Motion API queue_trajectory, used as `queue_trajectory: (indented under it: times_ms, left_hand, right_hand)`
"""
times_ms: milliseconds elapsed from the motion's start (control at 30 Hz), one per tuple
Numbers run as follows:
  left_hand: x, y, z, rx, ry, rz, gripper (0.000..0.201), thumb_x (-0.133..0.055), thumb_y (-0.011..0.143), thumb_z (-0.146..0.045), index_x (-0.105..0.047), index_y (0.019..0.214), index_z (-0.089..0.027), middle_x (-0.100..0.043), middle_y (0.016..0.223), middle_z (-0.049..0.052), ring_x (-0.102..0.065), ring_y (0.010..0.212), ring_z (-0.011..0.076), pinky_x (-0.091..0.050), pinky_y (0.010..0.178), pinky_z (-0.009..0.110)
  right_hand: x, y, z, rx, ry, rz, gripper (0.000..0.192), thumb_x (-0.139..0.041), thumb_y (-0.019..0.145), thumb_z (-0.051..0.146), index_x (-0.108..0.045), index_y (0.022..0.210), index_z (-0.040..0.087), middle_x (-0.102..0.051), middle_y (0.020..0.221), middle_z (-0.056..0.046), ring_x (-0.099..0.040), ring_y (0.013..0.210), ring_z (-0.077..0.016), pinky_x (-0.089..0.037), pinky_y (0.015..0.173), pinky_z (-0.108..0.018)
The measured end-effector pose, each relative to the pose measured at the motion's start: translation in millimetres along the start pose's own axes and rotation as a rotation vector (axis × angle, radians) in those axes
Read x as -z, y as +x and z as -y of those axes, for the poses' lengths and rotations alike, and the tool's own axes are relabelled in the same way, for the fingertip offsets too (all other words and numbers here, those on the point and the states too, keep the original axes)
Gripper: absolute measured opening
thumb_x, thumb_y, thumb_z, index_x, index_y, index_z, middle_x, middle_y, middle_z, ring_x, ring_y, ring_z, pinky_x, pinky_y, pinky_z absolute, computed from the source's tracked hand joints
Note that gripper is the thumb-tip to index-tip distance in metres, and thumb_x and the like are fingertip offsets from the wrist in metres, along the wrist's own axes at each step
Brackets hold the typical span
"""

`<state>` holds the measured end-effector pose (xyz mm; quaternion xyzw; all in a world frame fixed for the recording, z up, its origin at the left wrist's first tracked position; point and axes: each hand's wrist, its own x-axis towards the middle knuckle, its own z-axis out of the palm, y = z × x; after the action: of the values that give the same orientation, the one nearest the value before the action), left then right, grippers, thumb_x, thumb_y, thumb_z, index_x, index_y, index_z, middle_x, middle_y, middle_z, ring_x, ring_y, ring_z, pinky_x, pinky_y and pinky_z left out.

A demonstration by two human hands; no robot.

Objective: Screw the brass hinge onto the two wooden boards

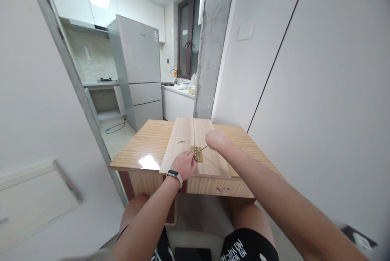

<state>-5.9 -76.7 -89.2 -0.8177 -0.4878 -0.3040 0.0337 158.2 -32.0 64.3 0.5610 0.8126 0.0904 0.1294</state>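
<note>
Brass hinge (198,153), small and rectangular, lying flat across the seam between two pale wooden boards (195,147), near their front edge. Step in hand, by the look of it: screwing the hinge down to the boards. Left hand (184,164), with a dark band at the wrist, resting just left of the hinge, fingers curled and pressed against its edge to steady it. Right hand (215,139) just right of the hinge and a little behind it, closed in a fist round a thin tool (204,148), probably a screwdriver, whose tip slants down onto the hinge. Next move likely calling for the tip kept square in the screw head, downward pressure, and the hinge held from sliding off the seam. A few small dark screws (181,142) loose on the left board, behind the hinge. Boards lying on a striped wood-grain desk (143,147). Far behind the hinge, a grey refrigerator (137,70).
</note>
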Motion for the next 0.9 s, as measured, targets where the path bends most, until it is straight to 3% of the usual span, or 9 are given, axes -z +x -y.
queue_trajectory:
  times_ms: [267, 400, 567, 900]
  left_hand:
    - [2.2, 0, -2, -0.001, 0.004, 0.004, 0.017, -0.049, 0.093, -0.018, -0.063, 0.103, -0.018, -0.068, 0.099, 0.01, -0.063, 0.1, 0.0228, -0.05, 0.094, 0.036]
    - [2.7, 0, -2, 0.007, 0.007, 0.011, 0.018, -0.049, 0.093, -0.018, -0.063, 0.105, -0.018, -0.068, 0.1, 0.01, -0.063, 0.1, 0.0226, -0.049, 0.094, 0.037]
    - [1.9, 0, -2, 0.011, 0.004, 0.012, 0.018, -0.049, 0.093, -0.019, -0.063, 0.104, -0.018, -0.068, 0.1, 0.009, -0.062, 0.101, 0.0226, -0.049, 0.095, 0.037]
    - [4.5, 0, -3, 0.015, 0.02, 0.014, 0.014, -0.049, 0.093, -0.019, -0.062, 0.098, -0.018, -0.068, 0.097, 0.009, -0.062, 0.097, 0.0229, -0.05, 0.093, 0.037]
  right_hand:
    - [1, -7, 1, 0.047, -0.074, -0.137, 0.023, -0.06, 0.09, 0.011, -0.076, 0.107, 0.011, -0.074, 0.104, -0.022, -0.072, 0.102, -0.0301, -0.055, 0.087, -0.038]
    - [-3, -2, 3, 0.034, -0.076, -0.067, 0.024, -0.069, 0.088, 0.022, -0.077, 0.109, 0.012, -0.074, 0.108, -0.022, -0.071, 0.106, -0.0319, -0.055, 0.088, -0.039]
    - [-7, 3, 2, -0.022, -0.036, -0.013, 0.03, -0.056, 0.097, 0.024, -0.076, 0.115, 0.012, -0.073, 0.114, -0.022, -0.07, 0.109, -0.0317, -0.055, 0.088, -0.04]
    - [-4, -12, 6, 0.044, -0.098, -0.153, 0.03, -0.05, 0.094, 0.01, -0.077, 0.105, 0.011, -0.074, 0.107, -0.023, -0.072, 0.102, -0.03, -0.056, 0.084, -0.036]
